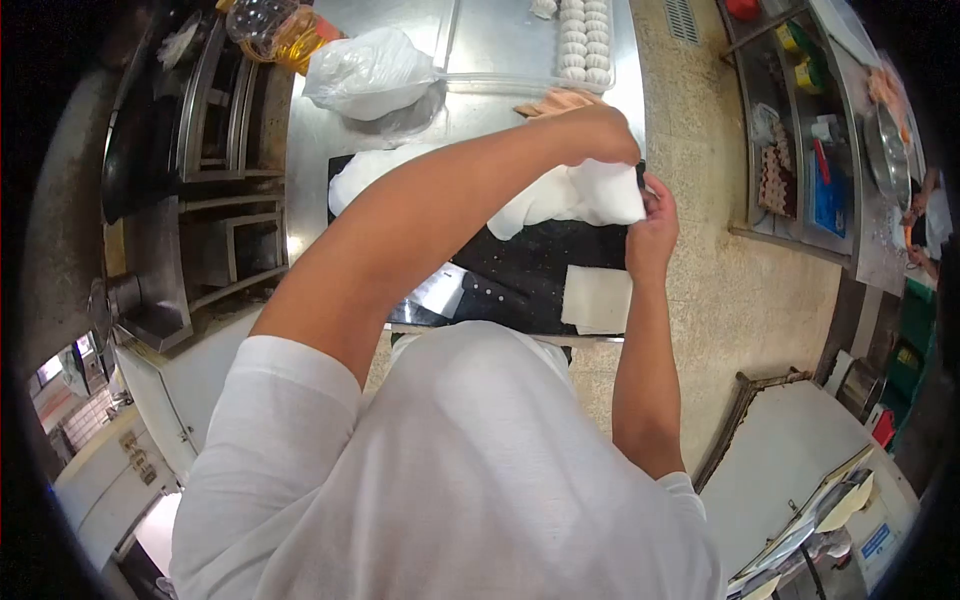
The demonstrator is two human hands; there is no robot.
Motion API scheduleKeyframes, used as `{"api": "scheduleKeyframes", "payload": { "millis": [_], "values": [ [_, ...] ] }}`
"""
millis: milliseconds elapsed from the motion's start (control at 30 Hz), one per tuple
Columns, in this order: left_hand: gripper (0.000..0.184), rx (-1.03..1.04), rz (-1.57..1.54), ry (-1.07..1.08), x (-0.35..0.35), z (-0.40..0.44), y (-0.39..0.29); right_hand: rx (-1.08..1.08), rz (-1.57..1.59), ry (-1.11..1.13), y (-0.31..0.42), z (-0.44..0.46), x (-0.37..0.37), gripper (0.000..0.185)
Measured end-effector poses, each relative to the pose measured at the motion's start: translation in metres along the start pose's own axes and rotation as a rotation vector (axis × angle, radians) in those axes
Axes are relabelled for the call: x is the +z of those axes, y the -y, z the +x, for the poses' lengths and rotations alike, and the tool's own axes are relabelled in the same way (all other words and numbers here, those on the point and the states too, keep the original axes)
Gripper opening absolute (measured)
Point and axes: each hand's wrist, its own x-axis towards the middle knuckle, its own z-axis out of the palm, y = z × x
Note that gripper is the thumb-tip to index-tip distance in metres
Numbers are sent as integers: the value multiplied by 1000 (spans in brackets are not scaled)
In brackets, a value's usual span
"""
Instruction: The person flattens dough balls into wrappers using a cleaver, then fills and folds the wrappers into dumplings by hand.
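Note:
A soft white mass (605, 193), dough or cloth, lies folded and lumpy across a black mat (540, 255). My left arm crosses over it, and my left hand (568, 103) is bent back at its far edge, its fingers stretched out and pointing left. The palm is hidden. At the right end of the mass, my right hand (655, 205) has its fingers closed round the edge. A folded cream cloth (597, 299) lies on the mat's near right corner. Near its left side is a shiny metal blade or scraper (437, 290).
White pleated buns (585, 45) stand in rows in a tray at the far right of the metal table (380, 15). A plastic bag (368, 72) and bottles of yellow oil (290, 38) are at the far left. Another person's hands (918, 208) show at the far right.

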Motion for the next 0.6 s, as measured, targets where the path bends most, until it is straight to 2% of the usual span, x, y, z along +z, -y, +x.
{"api": "scheduleKeyframes", "payload": {
  "millis": [67,267,300,367,400,467,500,567,600],
  "values": [
    [51,113,151,40,-6,2,-9,-28,42,-17,0,7,-1,50],
    [58,268,150,3,3,42,-14,21,105,-119,13,21,-10,41],
    [58,269,150,3,1,35,-14,53,122,-101,11,22,-14,37],
    [63,83,-12,29,-7,11,-17,82,142,-92,8,24,-18,34],
    [63,86,-11,34,-1,17,-12,129,215,-73,6,24,-20,32],
    [71,-76,-538,166,13,32,6,179,288,-50,2,22,-23,31],
    [71,-80,-539,164,13,30,8,206,378,-54,-1,22,-22,31],
    [76,46,-1130,402,16,25,11,239,469,-60,-6,20,-22,31],
    [76,46,-1125,403,11,21,7,273,447,-111,-6,21,-20,31]
  ]
}}
